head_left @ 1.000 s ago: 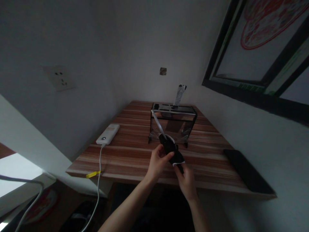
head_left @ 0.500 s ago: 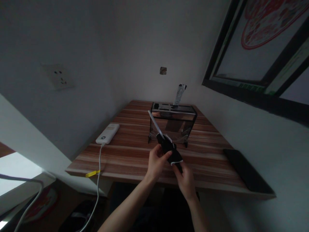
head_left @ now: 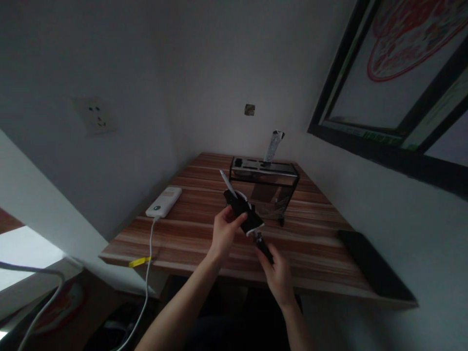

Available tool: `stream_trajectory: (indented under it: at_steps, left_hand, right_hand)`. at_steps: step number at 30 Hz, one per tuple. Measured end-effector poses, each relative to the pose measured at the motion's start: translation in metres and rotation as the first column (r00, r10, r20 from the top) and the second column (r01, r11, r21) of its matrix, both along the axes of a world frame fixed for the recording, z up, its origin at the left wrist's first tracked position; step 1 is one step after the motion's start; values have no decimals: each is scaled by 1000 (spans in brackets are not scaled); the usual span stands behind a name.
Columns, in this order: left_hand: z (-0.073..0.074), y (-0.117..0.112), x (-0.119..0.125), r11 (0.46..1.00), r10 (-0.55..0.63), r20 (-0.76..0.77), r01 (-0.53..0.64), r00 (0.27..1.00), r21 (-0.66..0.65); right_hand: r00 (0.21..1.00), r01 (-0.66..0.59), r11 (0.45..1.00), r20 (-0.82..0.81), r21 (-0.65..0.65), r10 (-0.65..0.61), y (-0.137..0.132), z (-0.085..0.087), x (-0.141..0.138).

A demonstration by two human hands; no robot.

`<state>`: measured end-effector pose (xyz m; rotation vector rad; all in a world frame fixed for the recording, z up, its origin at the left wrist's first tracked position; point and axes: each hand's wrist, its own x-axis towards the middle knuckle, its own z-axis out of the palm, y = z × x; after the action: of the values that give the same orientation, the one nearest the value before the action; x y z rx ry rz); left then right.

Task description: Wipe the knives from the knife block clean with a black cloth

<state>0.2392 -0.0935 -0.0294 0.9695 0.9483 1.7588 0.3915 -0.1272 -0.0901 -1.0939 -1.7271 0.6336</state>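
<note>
My left hand (head_left: 224, 233) grips a flat black sleeve (head_left: 243, 214) with a white edge, thumb on top, above the table. A thin pale, blade-like strip (head_left: 228, 183) sticks out of the sleeve's far end. In my right hand (head_left: 276, 270) is a black handle (head_left: 264, 247), fingers closed round it. A short metallic part shows between the handle and the sleeve's near end. What lies inside the sleeve is hidden. Just beyond my hands stands a slotted, clear-sided knife block (head_left: 281, 168), with a wrapped handle (head_left: 273, 145) upright in its top.
A white power bank (head_left: 164, 202) with a white cable (head_left: 149, 263) lies on the left of the wooden table (head_left: 197, 243). A yellow strip (head_left: 139, 262) is at the front edge. A dark phone-like slab (head_left: 375, 263) lies at the right edge. Walls close in on both sides.
My hands have moved apart: the left with the sleeve went left and up, and the handle in my right hand now shows further out of the sleeve's near end.
</note>
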Motion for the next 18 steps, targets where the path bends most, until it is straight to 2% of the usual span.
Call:
stream_trajectory:
  at_steps: [7, 12, 18]
  left_hand:
    - [15, 16, -21, 996, 49, 93, -56, 994, 73]
    - [32, 24, -33, 991, 84, 156, -99, 984, 95]
    - [48, 31, -42, 974, 123, 152, -149, 981, 171]
  right_hand:
    - [1000, -10, 1000, 16, 11, 9, 0, -2, 0]
    - [999, -19, 1000, 27, 14, 18, 0, -3, 2]
    - [999, -35, 999, -1, 16, 35, -2, -1, 2]
